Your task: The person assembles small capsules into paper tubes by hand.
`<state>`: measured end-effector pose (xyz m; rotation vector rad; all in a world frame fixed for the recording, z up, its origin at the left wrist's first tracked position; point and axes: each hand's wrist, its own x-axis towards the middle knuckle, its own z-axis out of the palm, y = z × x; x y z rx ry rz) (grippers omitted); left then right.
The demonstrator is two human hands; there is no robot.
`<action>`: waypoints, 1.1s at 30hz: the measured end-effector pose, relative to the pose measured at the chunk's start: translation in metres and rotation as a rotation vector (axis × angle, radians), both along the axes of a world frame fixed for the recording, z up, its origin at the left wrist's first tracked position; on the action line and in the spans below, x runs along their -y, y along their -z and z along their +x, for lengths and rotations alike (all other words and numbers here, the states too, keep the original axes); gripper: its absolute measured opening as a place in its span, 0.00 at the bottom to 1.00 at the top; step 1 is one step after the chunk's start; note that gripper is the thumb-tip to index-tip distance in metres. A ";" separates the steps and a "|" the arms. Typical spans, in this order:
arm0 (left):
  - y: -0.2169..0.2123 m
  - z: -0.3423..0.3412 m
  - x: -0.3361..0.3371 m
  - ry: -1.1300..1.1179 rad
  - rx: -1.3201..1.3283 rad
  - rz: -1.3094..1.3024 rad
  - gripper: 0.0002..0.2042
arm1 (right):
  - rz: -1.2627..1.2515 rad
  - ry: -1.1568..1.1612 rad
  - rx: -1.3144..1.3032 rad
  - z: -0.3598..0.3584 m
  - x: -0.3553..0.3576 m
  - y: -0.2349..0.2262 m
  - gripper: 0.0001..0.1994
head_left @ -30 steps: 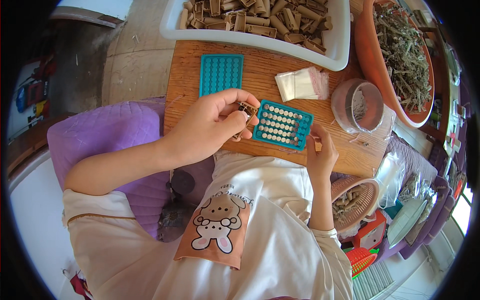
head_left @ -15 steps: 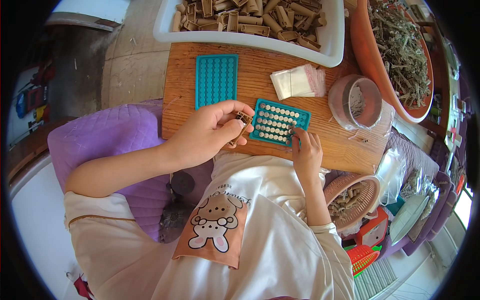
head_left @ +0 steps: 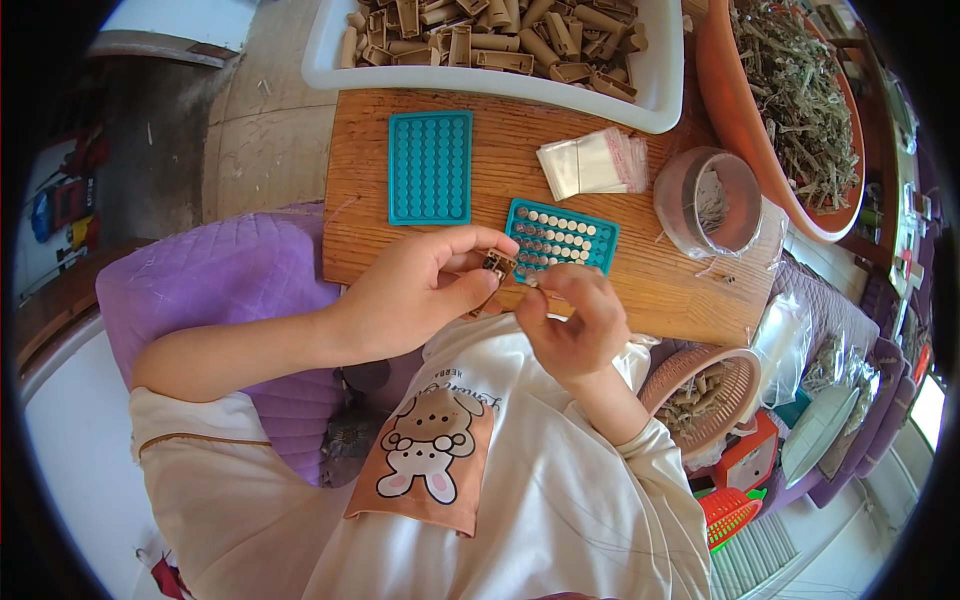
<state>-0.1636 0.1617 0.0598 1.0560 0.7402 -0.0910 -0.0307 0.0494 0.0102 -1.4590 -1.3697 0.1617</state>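
Head view. The work surface is a wooden board (head_left: pixel 640 290) laid across the lap, above a purple quilted cushion (head_left: pixel 220 290); bare concrete floor shows at upper left. A white tray of brown tubes (head_left: pixel 500 40) borders the far edge, and an orange basin of dried herb (head_left: pixel 790 100) stands at right. On the board lie an empty teal grid tray (head_left: pixel 430 165), a stack of small clear bags (head_left: pixel 595 160) and a clear round container (head_left: pixel 710 200). A woven basket of brown pieces (head_left: pixel 700 390) sits lower right.

The left hand (head_left: pixel 420 295) is closed around a small brown tube piece (head_left: pixel 497 264), thumb and forefinger clamped on it, just over the near edge of the filled teal tray (head_left: pixel 562 238). The right hand (head_left: pixel 575 320) has its fingertips pinched together beside the tube; what they pinch is too small to tell.

Risks, as judged: the tube sits above the board's near edge, so a slack pinch would probably drop it into the lap. A knock from either hand could shift the filled tray and spill its small round pieces.
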 end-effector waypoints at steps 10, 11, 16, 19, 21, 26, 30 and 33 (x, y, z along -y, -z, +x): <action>0.000 -0.001 0.000 0.027 -0.012 0.136 0.13 | -0.038 -0.093 0.015 -0.008 -0.010 -0.002 0.14; 0.004 -0.002 -0.001 0.027 -0.011 0.135 0.13 | -0.109 -0.145 0.030 -0.006 -0.011 -0.005 0.12; 0.012 -0.001 -0.001 0.039 -0.089 -0.088 0.10 | -0.356 -0.344 -0.386 0.026 0.002 0.000 0.08; 0.009 -0.001 -0.003 0.020 -0.095 -0.089 0.10 | -0.440 0.006 -0.836 0.047 0.035 0.021 0.07; 0.009 -0.001 -0.005 0.012 -0.081 -0.100 0.10 | -0.542 0.066 -0.449 0.065 0.052 0.035 0.08; 0.012 0.001 -0.006 -0.007 -0.065 -0.120 0.10 | -0.701 0.187 0.139 0.059 0.082 0.065 0.12; 0.010 0.001 -0.006 -0.006 -0.082 -0.129 0.10 | -0.672 0.247 0.290 0.046 0.080 0.074 0.13; 0.010 0.000 -0.006 0.002 -0.082 -0.125 0.10 | -0.638 0.236 0.326 0.044 0.078 0.078 0.13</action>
